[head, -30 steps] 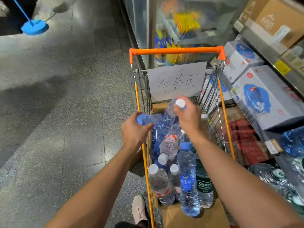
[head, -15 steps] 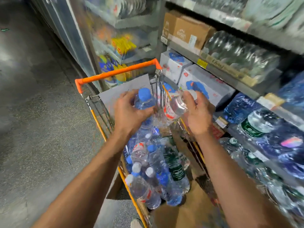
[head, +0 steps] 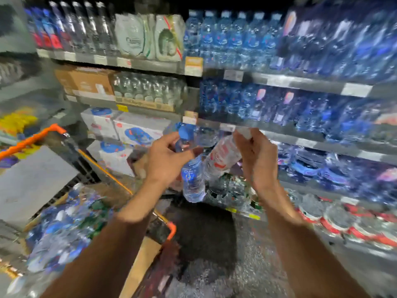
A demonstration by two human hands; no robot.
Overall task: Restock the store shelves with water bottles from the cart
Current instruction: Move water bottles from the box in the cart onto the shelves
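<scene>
- You are in the carrying step: both hands have a bottle and they are between the cart and the shelves, so nothing is placed yet.
- Your left hand [head: 165, 160] has its fingers curled round the neck of a blue-capped water bottle [head: 192, 179], which hangs nearly upright below the hand.
- Your right hand [head: 255, 155] grips a red-labelled water bottle [head: 222, 157] near its white cap; this bottle is tilted, with its base leaning toward the other bottle. The two bottles are just beside each other, maybe touching; the blur does not let me tell.
- The shopping cart [head: 126, 186] with its orange handle is at your lower left and many bottles are in it, so I judge much of the restocking is left.
- The store shelves [head: 300, 82] in front of you are filled with blue-labelled bottles; red-capped ones lie on the low shelf at the right.
- For the next move you need to find the row that matches each bottle and a free gap in it. The picture is too blurred to show such a gap.
- Put the bottles in one at a time, upright, so the neighbours do not fall.
</scene>
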